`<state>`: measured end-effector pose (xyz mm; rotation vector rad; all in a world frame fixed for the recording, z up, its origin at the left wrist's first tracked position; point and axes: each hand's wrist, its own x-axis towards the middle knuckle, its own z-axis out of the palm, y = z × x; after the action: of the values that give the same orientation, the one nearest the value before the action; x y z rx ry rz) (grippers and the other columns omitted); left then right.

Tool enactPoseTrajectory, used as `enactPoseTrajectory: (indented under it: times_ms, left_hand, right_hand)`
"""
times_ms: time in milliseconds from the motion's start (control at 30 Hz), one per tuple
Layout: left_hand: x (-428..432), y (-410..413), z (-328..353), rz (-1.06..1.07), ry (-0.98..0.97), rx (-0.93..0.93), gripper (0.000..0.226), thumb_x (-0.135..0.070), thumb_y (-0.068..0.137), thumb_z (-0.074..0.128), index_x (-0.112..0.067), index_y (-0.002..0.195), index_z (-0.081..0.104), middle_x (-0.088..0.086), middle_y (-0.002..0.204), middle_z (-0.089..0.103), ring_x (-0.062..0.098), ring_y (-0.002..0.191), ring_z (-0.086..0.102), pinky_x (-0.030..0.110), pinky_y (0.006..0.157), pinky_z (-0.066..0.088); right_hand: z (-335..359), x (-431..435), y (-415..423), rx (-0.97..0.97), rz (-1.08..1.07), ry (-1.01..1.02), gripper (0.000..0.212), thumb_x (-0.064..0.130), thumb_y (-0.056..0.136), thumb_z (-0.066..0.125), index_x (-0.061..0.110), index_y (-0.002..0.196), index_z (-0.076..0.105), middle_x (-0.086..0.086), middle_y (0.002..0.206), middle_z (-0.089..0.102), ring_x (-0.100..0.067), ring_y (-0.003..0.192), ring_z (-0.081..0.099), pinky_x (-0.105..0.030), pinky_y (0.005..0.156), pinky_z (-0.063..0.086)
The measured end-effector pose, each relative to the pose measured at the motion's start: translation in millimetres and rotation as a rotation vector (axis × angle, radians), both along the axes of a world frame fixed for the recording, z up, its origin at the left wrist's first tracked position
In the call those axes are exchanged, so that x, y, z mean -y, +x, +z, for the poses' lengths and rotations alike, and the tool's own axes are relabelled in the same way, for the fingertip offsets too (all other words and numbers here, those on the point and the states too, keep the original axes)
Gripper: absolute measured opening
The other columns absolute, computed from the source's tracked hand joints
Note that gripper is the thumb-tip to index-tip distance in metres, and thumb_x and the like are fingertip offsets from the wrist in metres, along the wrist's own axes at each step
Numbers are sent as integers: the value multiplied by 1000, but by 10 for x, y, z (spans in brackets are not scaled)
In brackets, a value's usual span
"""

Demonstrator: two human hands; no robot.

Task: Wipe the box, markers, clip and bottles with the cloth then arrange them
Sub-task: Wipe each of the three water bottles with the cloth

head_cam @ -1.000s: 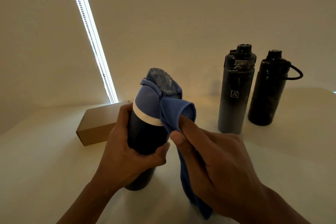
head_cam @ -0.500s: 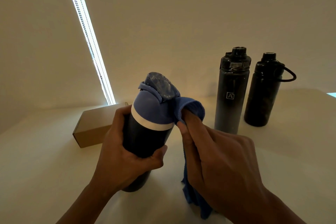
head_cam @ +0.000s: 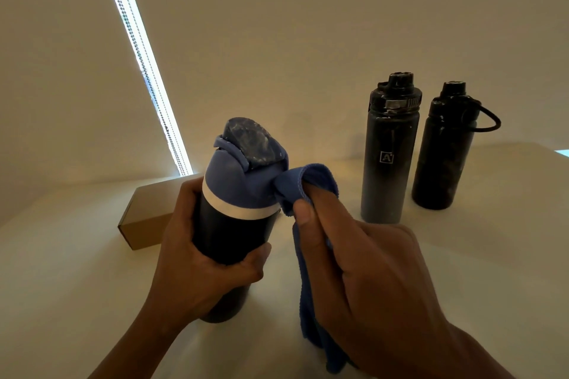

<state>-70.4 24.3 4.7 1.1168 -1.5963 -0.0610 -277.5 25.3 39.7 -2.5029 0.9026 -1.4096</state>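
The left hand (head_cam: pixel 212 258) wraps its fingers round the dark body of the blue-lidded bottle (head_cam: pixel 237 224), thumb across the front just below the white band. The right hand (head_cam: pixel 366 280) pinches the blue cloth (head_cam: pixel 303 188) between thumb and fingers, pressing it to the lid's side. Beyond the right fingers stand the grey bottle (head_cam: pixel 388 163) and the black bottle (head_cam: pixel 443 157); behind the left fingers lies the cardboard box (head_cam: pixel 144 218).

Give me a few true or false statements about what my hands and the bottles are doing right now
1. The left hand grips the blue-lidded bottle. True.
2. The right hand holds a red cloth. False: the cloth is blue.
3. The two dark bottles lie on their sides. False: both stand upright.
4. The cardboard box sits behind the left hand. True.
5. The cloth touches the blue lid. True.
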Motion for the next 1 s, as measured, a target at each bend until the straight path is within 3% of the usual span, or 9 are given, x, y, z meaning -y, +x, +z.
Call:
enactPoseTrajectory:
  times_ms: [67,133,200,267,367,467,633,767,1000]
  left_hand:
    - [1,-1,5,-11,-3,6,83,-52,56,79,-77,123,36,-51,120,53,-22,111,56,-5,80,42]
    - [1,-1,18,-32,-1,14,83,-51,57,79,-76,124,37,-49,121,54,-20,111,57,-3,82,44]
    - [0,0,30,-45,6,30,85,-52,57,80,-76,125,36,-48,122,54,-19,113,57,-2,83,44]
    - [-8,-8,35,-49,15,41,87,-53,57,79,-78,127,33,-51,123,51,-22,114,54,-4,83,42]
    - [-26,-23,31,-60,20,55,91,-53,57,79,-80,127,30,-54,125,49,-25,114,52,-6,82,40]
    - [-23,-3,34,-82,27,50,92,-53,57,82,-77,129,32,-47,127,52,-17,115,57,-1,84,45]
    - [-21,19,46,-91,26,55,91,-51,57,84,-72,130,35,-42,126,56,-11,114,61,4,85,49]
    - [-30,3,55,-106,19,52,91,-48,58,85,-71,130,35,-40,126,58,-9,113,63,6,84,51]
    - [-26,-15,52,-115,18,36,90,-47,59,86,-70,130,36,-35,125,60,-1,112,67,10,84,54]
  right_hand:
    - [17,-1,-55,-12,-16,-35,23,54,104,24,56,108,46,24,69,67,25,53,51,-12,44,49]
    - [40,46,-99,8,-24,-73,26,43,102,40,33,115,60,13,53,57,0,44,53,-11,42,42]
    - [31,146,-95,6,-140,-150,39,36,102,42,11,121,65,15,58,51,-1,44,40,-14,43,41]
    - [-7,200,-82,-25,-213,-204,52,41,106,29,6,116,66,13,58,52,3,48,31,-15,41,42]
    - [55,187,-99,53,-113,-142,45,41,106,31,10,114,63,16,57,49,-3,42,38,-13,41,39]
    - [78,200,-89,104,-73,-115,33,44,106,31,22,113,54,21,57,40,-11,51,52,-13,41,38]
    - [8,200,-106,83,-14,-4,30,37,101,42,15,103,63,20,62,44,-8,50,48,-6,48,32]
    - [37,148,-71,148,72,41,20,41,102,40,30,97,55,27,59,37,3,50,48,-2,49,34]
    - [1,90,-42,236,150,311,25,44,100,50,37,76,53,20,53,49,0,47,51,-7,47,35]
